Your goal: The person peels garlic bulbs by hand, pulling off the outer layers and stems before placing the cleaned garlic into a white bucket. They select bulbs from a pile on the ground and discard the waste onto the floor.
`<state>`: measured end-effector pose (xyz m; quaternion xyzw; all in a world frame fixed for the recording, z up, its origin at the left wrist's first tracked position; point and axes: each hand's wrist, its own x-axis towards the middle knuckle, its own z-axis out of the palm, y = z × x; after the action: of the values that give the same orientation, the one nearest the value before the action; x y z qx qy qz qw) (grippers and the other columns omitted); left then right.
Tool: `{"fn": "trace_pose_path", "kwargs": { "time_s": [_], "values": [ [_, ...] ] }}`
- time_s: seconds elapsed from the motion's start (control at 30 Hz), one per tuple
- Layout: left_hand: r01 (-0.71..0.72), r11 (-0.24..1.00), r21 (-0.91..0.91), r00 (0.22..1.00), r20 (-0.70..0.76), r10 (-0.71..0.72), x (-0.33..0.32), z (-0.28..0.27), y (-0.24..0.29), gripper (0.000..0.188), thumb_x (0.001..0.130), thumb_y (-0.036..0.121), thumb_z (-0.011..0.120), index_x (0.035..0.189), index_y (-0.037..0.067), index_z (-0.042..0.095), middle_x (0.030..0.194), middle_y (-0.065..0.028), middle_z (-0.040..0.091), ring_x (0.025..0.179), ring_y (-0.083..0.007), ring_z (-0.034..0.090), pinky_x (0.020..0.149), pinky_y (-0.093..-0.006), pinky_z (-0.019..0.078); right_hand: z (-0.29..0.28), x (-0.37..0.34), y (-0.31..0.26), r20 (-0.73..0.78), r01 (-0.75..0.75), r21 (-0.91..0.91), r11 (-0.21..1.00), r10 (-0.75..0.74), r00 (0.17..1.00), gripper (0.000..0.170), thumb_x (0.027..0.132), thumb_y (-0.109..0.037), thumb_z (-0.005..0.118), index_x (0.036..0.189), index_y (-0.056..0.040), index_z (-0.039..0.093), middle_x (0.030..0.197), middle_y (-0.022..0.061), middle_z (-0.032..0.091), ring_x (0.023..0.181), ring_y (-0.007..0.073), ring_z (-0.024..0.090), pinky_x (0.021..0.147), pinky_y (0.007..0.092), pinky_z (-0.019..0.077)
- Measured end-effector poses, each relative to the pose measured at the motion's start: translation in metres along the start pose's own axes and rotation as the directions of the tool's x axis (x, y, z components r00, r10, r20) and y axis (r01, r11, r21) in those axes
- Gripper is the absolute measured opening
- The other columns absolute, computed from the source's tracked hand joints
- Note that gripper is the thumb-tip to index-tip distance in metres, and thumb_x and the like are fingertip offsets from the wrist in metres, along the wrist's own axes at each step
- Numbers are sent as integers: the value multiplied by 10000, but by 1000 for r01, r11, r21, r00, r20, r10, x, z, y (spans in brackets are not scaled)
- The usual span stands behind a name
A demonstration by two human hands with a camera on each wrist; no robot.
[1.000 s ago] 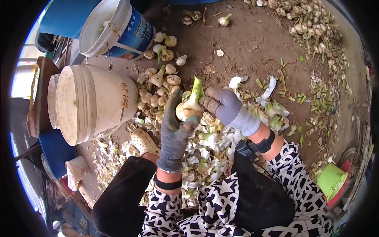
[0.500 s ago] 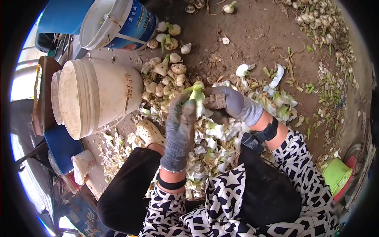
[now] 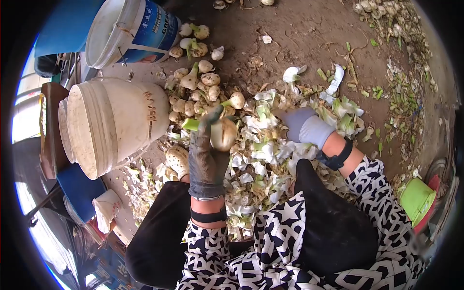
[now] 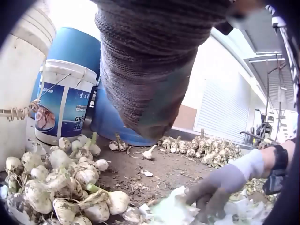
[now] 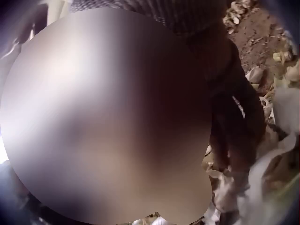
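Observation:
In a grey knitted glove with a dark, dirty palm, my left hand (image 3: 208, 154) grips a garlic bulb (image 3: 224, 135). The bulb's pale round side faces up, and its green stem (image 3: 191, 124) pokes out to the left behind the fingers. The left wrist view shows mainly the glove's back and cuff; the bulb is hidden there. My right hand (image 3: 305, 126), gloved in lighter grey, is low over the heap of peeled garlic skins (image 3: 263, 157). Its fingers (image 4: 206, 199) point down, parted, by white and green skins (image 4: 176, 208).
Unpeeled-looking garlic bulbs (image 3: 193, 92) lie piled left of the hands, beside a cream bucket (image 3: 121, 121). Behind it stands a blue-labelled bucket (image 3: 157, 34). More garlic (image 3: 382, 17) lies at the far right, and a green tub (image 3: 416, 198) sits near the right edge.
Both hands were together at the bulb, the right pulling skin down from the stem. Now the right hand has moved away to the right and down; the left keeps the bulb, its stem turned left.

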<state>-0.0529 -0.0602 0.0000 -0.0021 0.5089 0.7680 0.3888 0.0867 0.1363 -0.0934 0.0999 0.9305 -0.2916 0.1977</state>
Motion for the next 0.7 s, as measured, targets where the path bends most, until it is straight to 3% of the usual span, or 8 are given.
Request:
{"fn": "trace_pose_path", "kwargs": {
  "time_s": [0.13, 0.2, 0.33, 0.4, 0.5, 0.53, 0.6, 0.7],
  "values": [
    [56, 993, -102, 994, -89, -65, 5, 7, -4, 544, 927, 513, 501, 1174, 31, 553, 1234, -125, 558, 1034, -230, 578, 838, -382, 509, -43, -8, -39, -298, -14, 93, 996, 42, 953, 493, 797, -459, 672, 1161, -138, 584, 947, 133, 660, 871, 341, 656, 733, 421, 532],
    [48, 995, -87, 996, -72, -55, 7, 11, -8, 665, 929, 587, 418, 1217, -2, 531, 1231, -125, 553, 1034, -227, 569, 877, -364, 487, -65, -7, -55, -547, 264, 163, 951, -136, 826, 420, 756, -427, 735, 1039, -131, 641, 893, 110, 661, 802, 314, 664, 689, 391, 538],
    [-55, 946, 318, 998, -9, 61, 3, 33, -7, 788, 935, 627, 325, 1343, -38, 433, 1272, -175, 517, 1193, -251, 496, 976, -370, 432, -83, 9, -91, -552, 408, 155, 900, -264, 791, 391, 736, -419, 763, 909, -83, 663, 753, 90, 644, 702, 261, 659, 643, 343, 528],
    [-154, 905, 396, 986, 123, 113, 5, 31, -1, 752, 943, 541, 421, 1404, -46, 332, 1349, -190, 448, 1268, -266, 438, 1022, -391, 407, -96, 5, -93, -336, 266, 273, 924, -168, 927, 341, 774, -354, 749, 923, -58, 669, 767, 91, 657, 719, 233, 666, 653, 337, 523],
    [-332, 748, 575, 943, 230, 242, -11, 31, -5, 851, 778, 124, 730, 1458, 16, 229, 1438, -180, 320, 1312, -294, 388, 1082, -406, 349, -76, 10, -74, -406, 270, 544, 795, -33, 913, 254, 840, -280, 706, 946, -50, 680, 799, 100, 675, 739, 197, 669, 670, 323, 518],
    [-586, 444, 678, 808, 443, 389, -13, 34, -7, 929, 689, 61, 785, 1454, 33, 259, 1383, -169, 393, 1257, -264, 437, 1052, -400, 375, -71, 9, -70, -405, 264, 540, 799, -28, 914, 254, 840, -280, 706, 946, -50, 680, 799, 100, 675, 739, 197, 669, 670, 323, 518],
    [-461, 150, 875, 837, 373, 400, -20, 29, -20, 813, 694, 79, 787, 1392, 28, 373, 1299, -151, 481, 1218, -259, 467, 1033, -392, 393, -62, 3, -69, -329, 217, 769, 602, 81, 941, 194, 882, -226, 668, 963, -51, 688, 829, 103, 689, 761, 181, 667, 697, 307, 511],
    [-402, 430, 808, 888, 231, 398, -20, 30, -30, 729, 715, 102, 794, 1339, 9, 428, 1245, -132, 528, 1139, -236, 525, 994, -362, 429, -57, -6, -64, -363, 235, 721, 651, 67, 929, 228, 885, -225, 658, 975, -15, 659, 826, 141, 674, 761, 227, 659, 695, 328, 504]
  ]
}}
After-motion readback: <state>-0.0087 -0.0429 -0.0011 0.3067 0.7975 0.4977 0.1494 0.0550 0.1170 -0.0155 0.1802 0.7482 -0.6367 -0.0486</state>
